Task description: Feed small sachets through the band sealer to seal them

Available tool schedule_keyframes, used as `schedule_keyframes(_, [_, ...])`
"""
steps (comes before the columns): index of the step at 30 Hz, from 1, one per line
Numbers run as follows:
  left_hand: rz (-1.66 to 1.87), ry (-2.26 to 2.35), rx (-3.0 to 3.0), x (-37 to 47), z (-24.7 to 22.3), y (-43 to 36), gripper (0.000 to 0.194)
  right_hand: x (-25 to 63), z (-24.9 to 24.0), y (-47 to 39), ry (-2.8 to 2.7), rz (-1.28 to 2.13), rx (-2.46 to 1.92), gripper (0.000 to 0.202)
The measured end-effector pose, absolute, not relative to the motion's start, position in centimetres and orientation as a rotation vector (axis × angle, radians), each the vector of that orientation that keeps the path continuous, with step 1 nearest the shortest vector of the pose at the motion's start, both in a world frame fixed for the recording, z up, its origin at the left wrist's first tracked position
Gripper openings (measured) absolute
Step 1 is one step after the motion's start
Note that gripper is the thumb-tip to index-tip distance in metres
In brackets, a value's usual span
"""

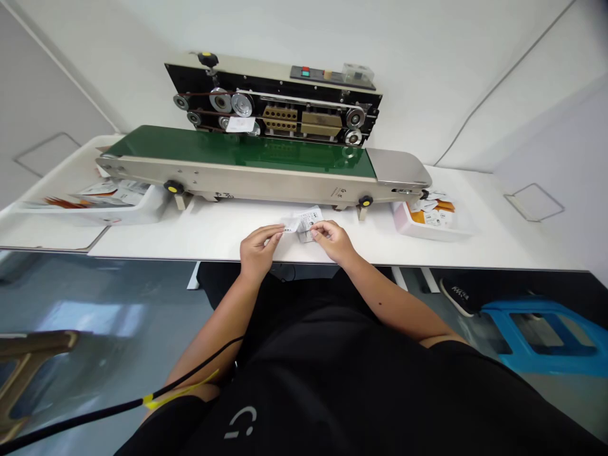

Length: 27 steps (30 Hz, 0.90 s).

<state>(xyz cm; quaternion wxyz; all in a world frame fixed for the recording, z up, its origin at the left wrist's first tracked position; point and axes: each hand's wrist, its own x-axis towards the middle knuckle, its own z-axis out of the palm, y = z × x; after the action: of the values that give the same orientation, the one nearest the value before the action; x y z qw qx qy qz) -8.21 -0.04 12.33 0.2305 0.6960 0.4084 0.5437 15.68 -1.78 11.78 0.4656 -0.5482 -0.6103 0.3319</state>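
Note:
Near the front edge of the white table, my left hand (259, 250) pinches a small white printed packet (291, 224) between thumb and fingers. Close beside it, my right hand (335, 240) is closed on the edge of another printed packet (308, 219), white with a greyish lower part. The two packets touch or overlap; which lies in front is hard to tell. Behind the hands stands a band sealer (237, 171) with a green conveyor belt (190, 147). One more white packet (240, 124) sits upright against its rollers, above the belt.
A white bin (142, 212) of packets stands at the left, partly under the belt's end. At the right, another white bin (432, 233) holds orange and white packets. A blue stool (546, 364) and a person's shoe (458, 296) are on the floor at right.

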Motion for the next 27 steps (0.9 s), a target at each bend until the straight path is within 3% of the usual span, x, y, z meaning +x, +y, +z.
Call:
schedule_keyframes(3, [1.5,1.041,2.002,-8.4,12.3,0.0,0.021,15.9,12.1,-2.0,-1.583,0.818,-1.278,0.027])
schedule_keyframes(11, [0.994,0.603,2.327,-8.6,12.6,-0.3,0.024,16.0,11.9,-2.1,-1.545,1.075,-1.144,0.037])
schedule_keyframes(18, [1.302,0.946,1.95,-8.4,12.0,0.1,0.035,16.3,11.8,-2.0,-1.487,1.139,-1.175,0.036])
schedule_keyframes(22, [1.274,0.936,1.735,-8.3,11.8,0.7,0.046,16.5,11.7,-1.9,-1.555,1.096,-1.188,0.032])
schedule_keyframes(27, [1.167,1.005,1.819,-8.4,12.0,1.1,0.029,16.2,12.0,-2.3,-1.522,1.096,-1.236,0.033])
